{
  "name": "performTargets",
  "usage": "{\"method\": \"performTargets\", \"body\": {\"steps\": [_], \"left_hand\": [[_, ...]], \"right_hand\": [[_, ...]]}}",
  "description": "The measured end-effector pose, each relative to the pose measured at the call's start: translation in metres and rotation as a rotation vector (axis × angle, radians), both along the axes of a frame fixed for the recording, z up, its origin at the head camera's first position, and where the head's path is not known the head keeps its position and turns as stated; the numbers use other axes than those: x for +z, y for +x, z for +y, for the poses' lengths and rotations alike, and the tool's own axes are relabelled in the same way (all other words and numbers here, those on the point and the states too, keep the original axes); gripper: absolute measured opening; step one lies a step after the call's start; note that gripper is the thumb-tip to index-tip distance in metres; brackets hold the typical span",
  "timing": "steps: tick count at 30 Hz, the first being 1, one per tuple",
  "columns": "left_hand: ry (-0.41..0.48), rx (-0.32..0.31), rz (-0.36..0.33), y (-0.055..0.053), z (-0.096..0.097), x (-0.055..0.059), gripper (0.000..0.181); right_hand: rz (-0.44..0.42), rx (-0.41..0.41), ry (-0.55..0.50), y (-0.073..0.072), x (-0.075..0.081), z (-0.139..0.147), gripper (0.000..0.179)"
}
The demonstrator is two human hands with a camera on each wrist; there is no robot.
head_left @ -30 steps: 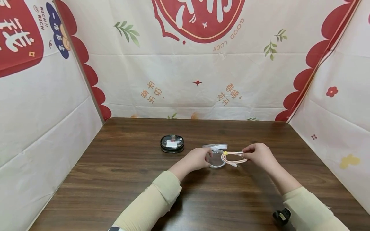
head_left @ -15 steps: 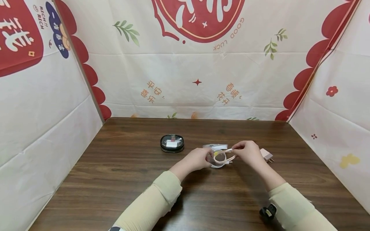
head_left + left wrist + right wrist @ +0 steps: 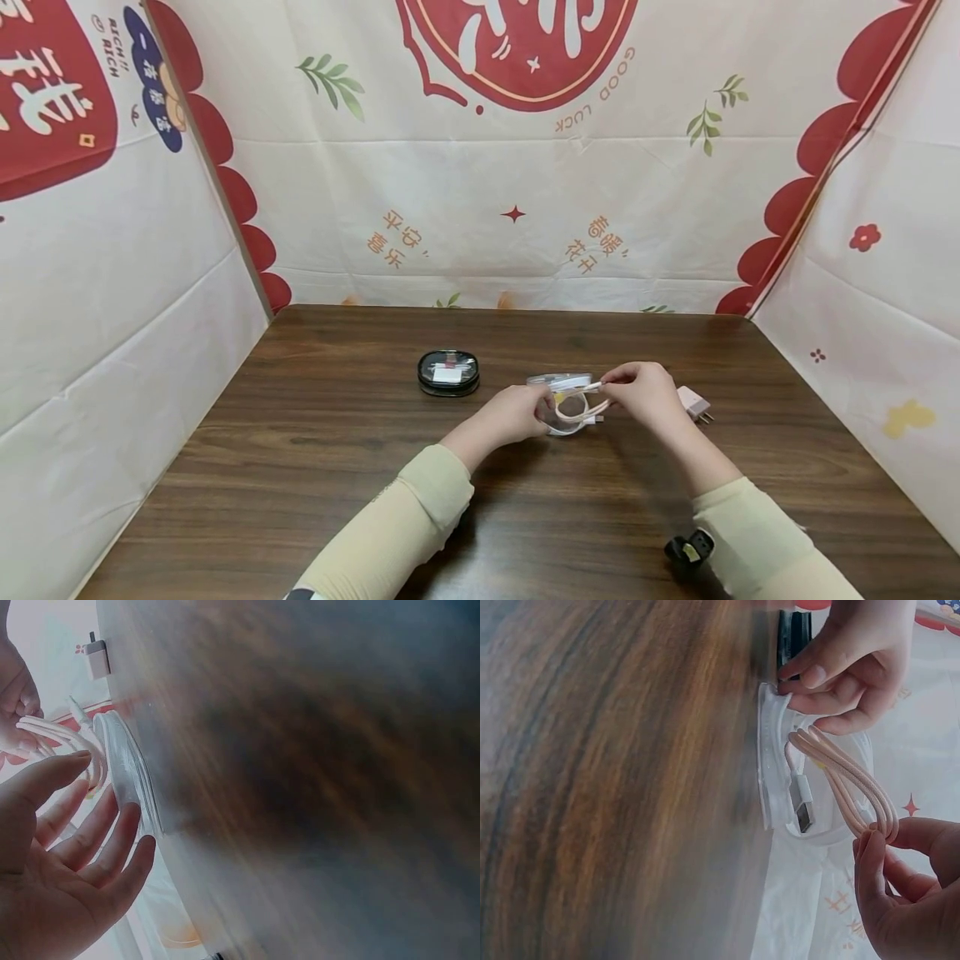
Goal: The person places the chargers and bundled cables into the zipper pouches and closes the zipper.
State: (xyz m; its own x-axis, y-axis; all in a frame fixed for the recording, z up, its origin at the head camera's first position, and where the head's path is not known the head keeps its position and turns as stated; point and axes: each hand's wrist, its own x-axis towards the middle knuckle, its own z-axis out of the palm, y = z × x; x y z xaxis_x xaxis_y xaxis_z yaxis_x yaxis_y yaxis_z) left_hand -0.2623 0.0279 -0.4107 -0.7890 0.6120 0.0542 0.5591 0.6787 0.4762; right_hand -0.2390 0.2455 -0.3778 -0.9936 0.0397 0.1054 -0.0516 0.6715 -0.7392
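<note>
My right hand (image 3: 643, 396) pinches a coiled pink charging cable (image 3: 847, 776) between thumb and fingers. The loops hang over an opened clear pouch with white edging (image 3: 767, 776), overlapping it in the head view. A yellow tie shows on the coil, and a white USB plug (image 3: 802, 802) points away from it beside the pouch wall. At the pouch's left side, my left hand (image 3: 510, 412) holds the rim with curved fingers. The left wrist view shows that hand's fingers (image 3: 112, 851) spread in front of the clear plastic, with the pinched cable beyond the thumb.
A pink-and-white plug charger (image 3: 693, 402) lies on the wooden table (image 3: 337, 467), right of my right hand. Behind and left of the pouch stands a small clear case with black trim (image 3: 447, 372), with small items inside. Printed cloth walls surround the table's back and sides.
My right hand has moved left with the cable, bringing the coil over the clear pouch. The charger has come into sight behind the right hand. My left hand has stayed in place.
</note>
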Motion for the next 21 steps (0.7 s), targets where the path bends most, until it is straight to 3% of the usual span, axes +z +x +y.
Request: {"method": "performTargets", "body": {"steps": [8, 21], "left_hand": [[0.001, 0.002, 0.000, 0.000, 0.001, 0.000, 0.024], [0.015, 0.000, -0.055, 0.001, 0.002, 0.003, 0.024]], "right_hand": [[0.028, 0.017, 0.003, -0.002, 0.004, -0.004, 0.016], [0.000, 0.061, 0.000, -0.011, -0.012, -0.014, 0.013]]}}
